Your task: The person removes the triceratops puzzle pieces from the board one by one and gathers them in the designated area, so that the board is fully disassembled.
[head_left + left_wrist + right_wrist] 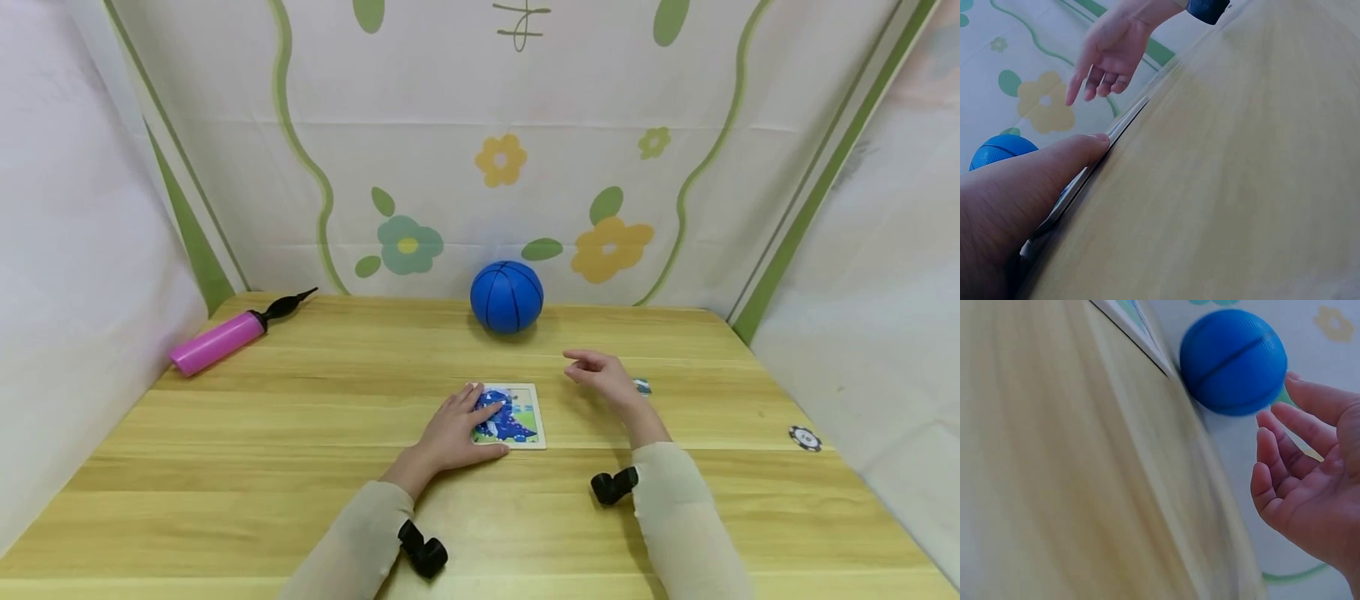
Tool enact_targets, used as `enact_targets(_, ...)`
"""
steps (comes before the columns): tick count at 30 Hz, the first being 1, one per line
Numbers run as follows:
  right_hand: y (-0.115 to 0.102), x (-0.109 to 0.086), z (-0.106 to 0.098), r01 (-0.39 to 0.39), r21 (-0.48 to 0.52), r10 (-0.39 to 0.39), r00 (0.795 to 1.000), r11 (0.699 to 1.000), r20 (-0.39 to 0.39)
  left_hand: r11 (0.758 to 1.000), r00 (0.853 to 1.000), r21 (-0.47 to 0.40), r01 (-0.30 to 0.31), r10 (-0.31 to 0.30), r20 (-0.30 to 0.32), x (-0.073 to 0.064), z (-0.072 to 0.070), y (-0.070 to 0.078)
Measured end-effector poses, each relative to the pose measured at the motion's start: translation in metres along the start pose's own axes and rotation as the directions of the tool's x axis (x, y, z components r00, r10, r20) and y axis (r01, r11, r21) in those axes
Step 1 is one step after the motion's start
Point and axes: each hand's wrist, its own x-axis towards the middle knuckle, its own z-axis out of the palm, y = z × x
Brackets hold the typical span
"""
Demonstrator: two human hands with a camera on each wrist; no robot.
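Note:
My left hand rests on a small framed jigsaw puzzle showing a blue dinosaur. Its fingers are spread over the left part of the picture, and the thumb lies along the near edge of the frame. In the left wrist view the puzzle's edge shows as a thin pale strip beside the thumb. To the right of the puzzle, my right hand is raised above the table, fingers loosely bent. Nothing shows between those fingers in the right wrist view. A small puzzle piece lies just beyond the right wrist, partly covered.
A blue ball sits at the back, near the flowered cloth wall. The pink hand pump lies at the back left. At the right edge of the wooden table is a black-and-white round chip.

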Motion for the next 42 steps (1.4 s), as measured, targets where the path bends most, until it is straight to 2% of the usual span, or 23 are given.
enact_targets(10, -0.006, 0.002, 0.044, -0.074, 0.003, 0.074, 0.996, 0.997, 0.044, 1.0, 1.0, -0.001, 0.015, -0.015, 0.012, 0.001, -0.001, 0.0)
enact_targets(18, -0.002, -0.002, 0.067, -0.019, -0.02, 0.019, 1.0, 1.0, 0.022, 1.0, 1.0, -0.005, 0.006, -0.006, 0.01, 0.001, -0.004, 0.001)
enact_targets(27, 0.002, -0.004, 0.078, -0.025, -0.119, 0.028, 0.999, 0.993, 0.021, 1.0, 1.0, 0.001, 0.003, -0.003, 0.012, 0.002, -0.002, 0.001)
enact_targets(33, 0.0, -0.005, 0.081, 0.045, -0.232, -0.037, 0.999, 0.972, 0.039, 1.0, 1.0, -0.007, 0.017, -0.017, 0.019, 0.0, -0.005, 0.001)
enact_targets(36, 0.001, -0.005, 0.082, 0.051, -0.278, -0.043, 0.998, 0.959, 0.035, 1.0, 1.0, -0.019, 0.011, -0.011, 0.019, 0.0, -0.006, 0.001)
enact_targets(42, 0.002, -0.005, 0.083, 0.054, -0.287, -0.047, 0.998, 0.957, 0.029, 0.999, 1.0, -0.054, -0.007, 0.007, -0.007, -0.001, -0.008, -0.006)
